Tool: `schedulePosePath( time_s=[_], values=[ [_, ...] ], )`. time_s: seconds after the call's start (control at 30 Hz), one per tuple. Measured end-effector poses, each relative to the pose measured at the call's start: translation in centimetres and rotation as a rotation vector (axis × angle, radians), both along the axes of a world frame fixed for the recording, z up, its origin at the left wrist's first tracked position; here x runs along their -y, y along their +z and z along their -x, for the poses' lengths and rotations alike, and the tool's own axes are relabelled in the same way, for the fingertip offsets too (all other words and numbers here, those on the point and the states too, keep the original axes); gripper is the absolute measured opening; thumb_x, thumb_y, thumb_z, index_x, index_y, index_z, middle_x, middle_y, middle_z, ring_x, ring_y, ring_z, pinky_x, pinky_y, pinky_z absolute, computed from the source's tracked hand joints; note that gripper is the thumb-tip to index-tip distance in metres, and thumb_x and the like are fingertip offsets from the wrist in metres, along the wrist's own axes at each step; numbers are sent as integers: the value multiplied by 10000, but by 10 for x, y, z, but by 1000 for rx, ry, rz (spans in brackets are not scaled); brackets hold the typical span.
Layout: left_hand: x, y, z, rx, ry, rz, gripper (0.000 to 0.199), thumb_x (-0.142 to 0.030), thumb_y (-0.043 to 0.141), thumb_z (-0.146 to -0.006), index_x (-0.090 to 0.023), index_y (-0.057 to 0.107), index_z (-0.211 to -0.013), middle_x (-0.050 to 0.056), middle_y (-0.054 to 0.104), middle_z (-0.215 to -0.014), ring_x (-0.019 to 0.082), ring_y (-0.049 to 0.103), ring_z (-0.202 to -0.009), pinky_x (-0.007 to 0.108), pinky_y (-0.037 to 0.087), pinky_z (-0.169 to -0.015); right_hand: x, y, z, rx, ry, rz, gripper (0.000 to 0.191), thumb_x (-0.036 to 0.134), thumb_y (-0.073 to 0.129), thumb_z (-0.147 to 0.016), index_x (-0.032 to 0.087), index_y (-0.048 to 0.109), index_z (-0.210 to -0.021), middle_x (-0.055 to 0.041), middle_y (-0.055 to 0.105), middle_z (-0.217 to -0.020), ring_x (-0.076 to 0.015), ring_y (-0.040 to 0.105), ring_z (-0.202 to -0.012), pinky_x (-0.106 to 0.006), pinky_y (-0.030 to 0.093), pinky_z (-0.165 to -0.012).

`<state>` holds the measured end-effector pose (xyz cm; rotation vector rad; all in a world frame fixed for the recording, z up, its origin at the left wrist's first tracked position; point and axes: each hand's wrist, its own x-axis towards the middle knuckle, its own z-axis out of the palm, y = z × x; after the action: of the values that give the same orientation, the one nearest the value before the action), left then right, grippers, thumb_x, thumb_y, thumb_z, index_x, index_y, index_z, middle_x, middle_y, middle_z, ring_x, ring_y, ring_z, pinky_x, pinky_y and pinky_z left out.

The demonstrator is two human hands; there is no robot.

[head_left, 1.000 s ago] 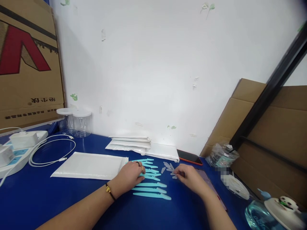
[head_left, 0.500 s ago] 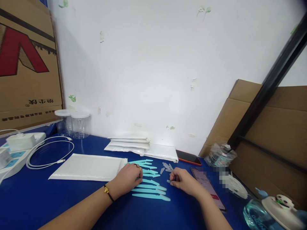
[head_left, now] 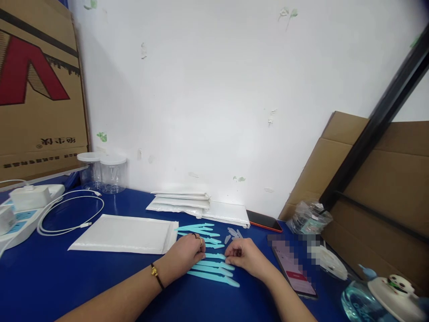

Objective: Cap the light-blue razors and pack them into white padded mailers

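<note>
A row of turquoise eyebrow razors (head_left: 214, 279) lies on the blue table between my hands. My left hand (head_left: 188, 256) is closed around the handle of one eyebrow razor (head_left: 213, 256), whose head points right. At that head, my right hand (head_left: 247, 258) is closed in a pinch. The small translucent blade cover it held is hidden by the fingertips, and I cannot tell how far it sits over the blade. Several more blade covers (head_left: 232, 232) lie loosely just beyond my right hand.
A white padded envelope (head_left: 127, 232) lies at left, with stacked envelopes (head_left: 181, 202) by the wall. Two phones, one orange-edged (head_left: 264, 220) and one lit (head_left: 293, 268), lie right. Clear jars (head_left: 113, 175), a white cable (head_left: 72, 230), a power strip (head_left: 20, 228) and a panda-lidded bottle (head_left: 365, 299) surround them.
My right hand has moved left with the blade cover, from beside the loose covers to the razor's head. My left hand has shifted slightly right.
</note>
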<state>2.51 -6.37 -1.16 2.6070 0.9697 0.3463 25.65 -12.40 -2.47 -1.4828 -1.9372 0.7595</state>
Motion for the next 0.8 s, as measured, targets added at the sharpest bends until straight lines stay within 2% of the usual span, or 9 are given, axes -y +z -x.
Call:
schedulePosePath(
  time_s=[0.2, 0.33, 0.43, 0.57, 0.8],
  values=[
    [-1, -3, 2, 33, -14, 12, 84, -212, 568, -803, -208, 647, -832, 9, 645, -862, 170, 578, -834, 246, 416, -706, -2, 2, 6, 46, -8, -55, 88, 279, 687, -732, 200, 697, -768, -6, 622, -718, -141, 587, -619, -227, 452, -557],
    [-9, -2, 9, 66, -13, -101, 145, -236, 562, -825, -221, 637, -948, 28, 637, -995, 198, 560, -944, 284, 414, -793, 0, 16, -26, 167, -188, -222, 146, 253, 553, -811, 204, 689, -835, -32, 656, -806, -173, 604, -727, -268, 460, -661],
    [-15, 1, 13, 11, -4, -162, 146, -234, 553, -836, -230, 647, -947, 27, 651, -1005, 210, 565, -946, 309, 405, -804, 3, 23, -52, 272, -284, -211, 164, 228, 517, -798, 197, 676, -827, -43, 665, -820, -186, 603, -740, -278, 455, -667],
    [-18, 5, 14, -59, -23, -181, 128, -239, 535, -848, -227, 659, -877, 17, 673, -923, 192, 595, -869, 292, 398, -757, 4, 20, -58, 369, -218, -155, 161, 188, 549, -756, 209, 681, -845, -32, 646, -823, -169, 587, -713, -258, 442, -649],
    [-16, 9, 13, -124, -86, -305, 222, -225, 449, -885, -205, 633, -764, 13, 646, -744, 167, 581, -708, 265, 374, -642, 0, 12, -33, 364, -99, -156, 127, 170, 547, -789, 194, 668, -761, -27, 623, -763, -149, 568, -647, -230, 420, -583]
  ],
)
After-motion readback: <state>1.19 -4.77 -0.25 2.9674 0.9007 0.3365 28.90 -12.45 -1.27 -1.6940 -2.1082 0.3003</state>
